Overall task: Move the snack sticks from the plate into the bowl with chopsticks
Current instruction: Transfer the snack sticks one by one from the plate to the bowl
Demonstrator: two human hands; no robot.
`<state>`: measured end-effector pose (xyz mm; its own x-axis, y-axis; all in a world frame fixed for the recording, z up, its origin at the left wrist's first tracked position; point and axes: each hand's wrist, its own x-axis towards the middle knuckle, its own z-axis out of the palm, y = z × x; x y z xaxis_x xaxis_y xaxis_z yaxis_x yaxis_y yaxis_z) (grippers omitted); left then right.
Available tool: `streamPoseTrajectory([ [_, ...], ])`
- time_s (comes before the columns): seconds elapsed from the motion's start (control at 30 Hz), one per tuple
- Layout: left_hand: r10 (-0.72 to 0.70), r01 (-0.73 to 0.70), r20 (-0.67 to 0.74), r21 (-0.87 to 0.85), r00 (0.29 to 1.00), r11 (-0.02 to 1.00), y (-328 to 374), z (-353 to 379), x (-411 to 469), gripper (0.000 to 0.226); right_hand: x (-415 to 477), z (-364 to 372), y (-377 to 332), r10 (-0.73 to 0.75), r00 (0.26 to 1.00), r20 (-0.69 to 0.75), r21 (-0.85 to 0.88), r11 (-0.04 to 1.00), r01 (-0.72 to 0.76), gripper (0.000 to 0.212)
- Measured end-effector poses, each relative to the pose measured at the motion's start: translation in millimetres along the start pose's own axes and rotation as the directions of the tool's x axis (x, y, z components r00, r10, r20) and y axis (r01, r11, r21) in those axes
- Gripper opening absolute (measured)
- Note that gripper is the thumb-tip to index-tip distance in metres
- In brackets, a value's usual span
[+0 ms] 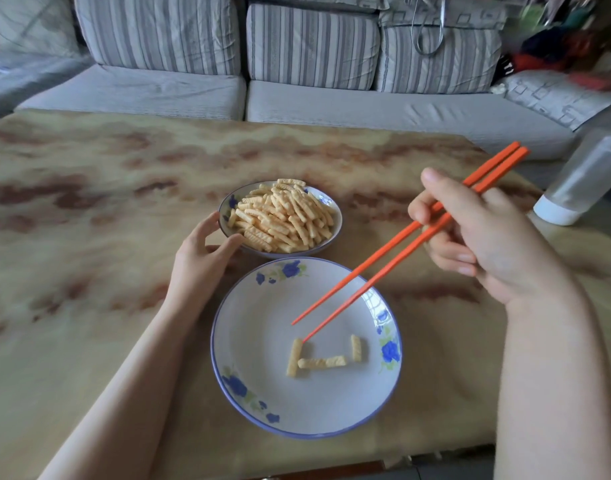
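**Sofa**: grey, striped, running along the far side of the counter.

**Counter**: marbled tan and brown top; it bears everything we list below.

**Plate**: white with a blue rim and flowers, nearest to us.

**Bowl**: same pattern, just beyond the plate, piled high with a heap of sticks.

**Bottle**: clear, white end on the counter, tilted, at the right edge and well apart from the work.

**Left hand**: thumb and fingers curl against the bowl's near-left wall, steadying it.

**Right hand**: clasps the orange chopsticks about mid-length. Their tips stand parted with nothing between them, and the lower tip is at the top end of the leftmost stick.

**Snack sticks**: we count three on the plate, toward its near right. One lies lengthwise at the left, one lies across the near side, and a shorter one lies at the right.

**Step in hand, as we judge it:** taking up the leftmost stick.
- We would shift the tips to straddle the stick near its middle, not at its end.
- We would close them gently, since a puffed snack probably crumbles.
- We would carry it level over both rims.
- We would let it go low on the heap, which looks full enough for a dropped stick to roll off.
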<state>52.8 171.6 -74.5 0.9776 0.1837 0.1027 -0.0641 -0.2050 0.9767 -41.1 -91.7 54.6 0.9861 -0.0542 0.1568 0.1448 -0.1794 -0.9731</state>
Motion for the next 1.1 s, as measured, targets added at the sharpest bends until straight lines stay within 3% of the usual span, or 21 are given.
streamPoseTrajectory([
  [0.23, 0.019, -0.019, 0.011, 0.008, 1.000, 1.000, -2, -1, 0, 0.047, 2, 17, 2, 0.092, 0.987, 0.132, -0.037, 0.995, -0.088, 0.045],
  [0.43, 0.012, -0.012, 0.000, 0.012, 1.000, 1.000, 1, -1, -2, 0.047, 6, 24, 10, 0.080, 0.991, 0.103, 0.038, 0.996, -0.084, 0.045],
  [0.6, 0.002, -0.002, 0.004, 0.012, 1.000, 1.000, 1, -1, -2, 0.045, 9, 22, 12, 0.050, 0.999, -0.014, 0.103, 0.994, -0.048, 0.045],
  [0.83, 0.000, 0.000, 0.002, 0.013, 1.000, 1.000, 1, 0, -1, 0.046, 19, 36, 14, 0.003, 0.918, -0.396, 0.364, 0.918, 0.155, 0.039],
  [0.97, 0.009, -0.009, 0.002, 0.021, 1.000, 1.000, 2, -1, -1, 0.047, 22, 53, 16, -0.012, 0.860, -0.510, 0.344, 0.914, 0.217, 0.041],
  [1.1, 0.008, -0.008, 0.005, 0.027, 1.000, 1.000, 2, -1, -1, 0.047, 23, 72, 22, -0.029, 0.852, -0.523, 0.319, 0.920, 0.227, 0.045],
])
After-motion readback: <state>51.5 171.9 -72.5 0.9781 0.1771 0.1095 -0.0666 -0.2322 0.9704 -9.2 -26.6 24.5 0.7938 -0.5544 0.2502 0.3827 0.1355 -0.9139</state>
